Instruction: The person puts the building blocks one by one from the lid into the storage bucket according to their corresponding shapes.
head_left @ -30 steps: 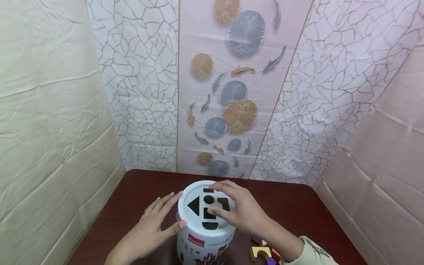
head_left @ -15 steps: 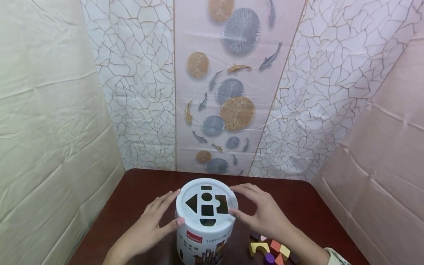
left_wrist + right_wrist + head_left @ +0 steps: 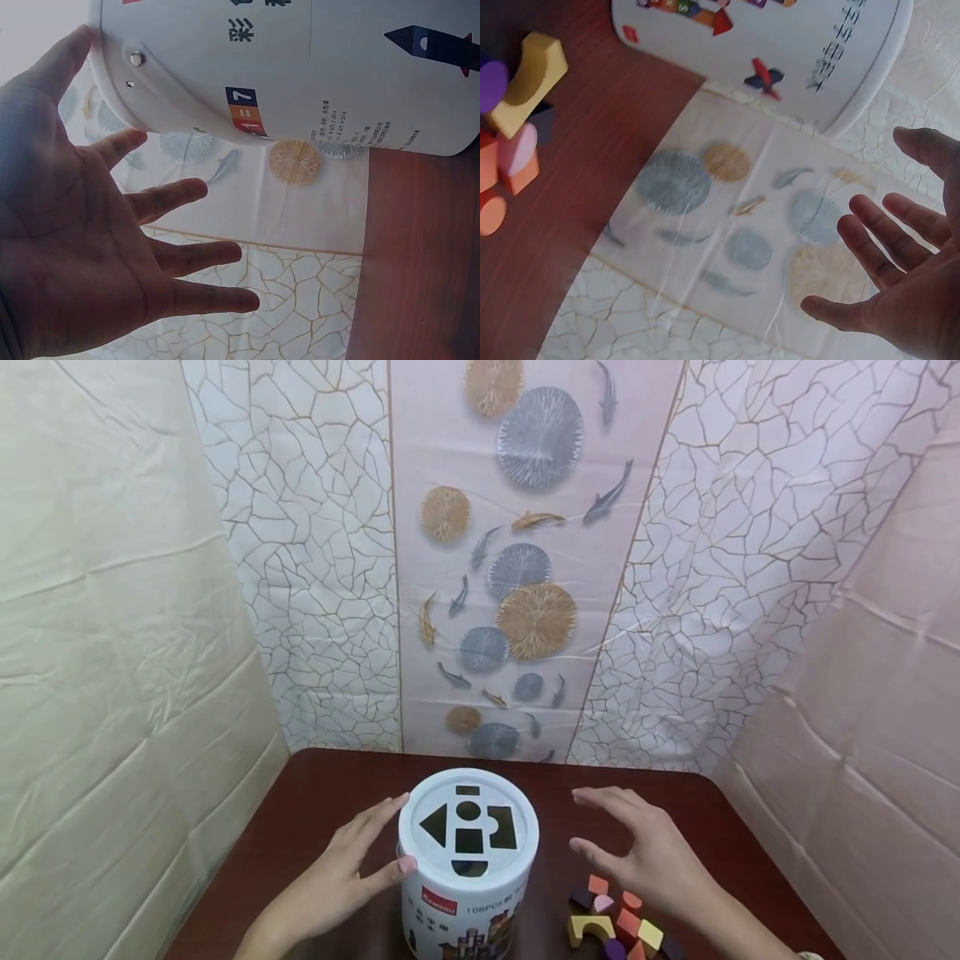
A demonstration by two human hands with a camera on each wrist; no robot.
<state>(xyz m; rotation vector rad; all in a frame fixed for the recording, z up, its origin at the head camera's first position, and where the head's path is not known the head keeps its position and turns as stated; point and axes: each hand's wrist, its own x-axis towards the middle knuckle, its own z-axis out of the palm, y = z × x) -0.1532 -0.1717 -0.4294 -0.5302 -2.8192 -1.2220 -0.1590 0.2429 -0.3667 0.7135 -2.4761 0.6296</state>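
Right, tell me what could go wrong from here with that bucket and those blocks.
The left hand touches the bucket at one side only, while the right hand touches nothing, so a push might slide or tip the bucket.
The loose blocks lie near the right hand, so lowering it could scatter them.
The lid has open holes, so a tipped bucket might spill anything inside.

Smooth plastic-looking bucket (image 3: 468, 906), glossy wood-look table (image 3: 337, 785), matt painted blocks (image 3: 628, 923), creased cloth backdrop (image 3: 322, 568)
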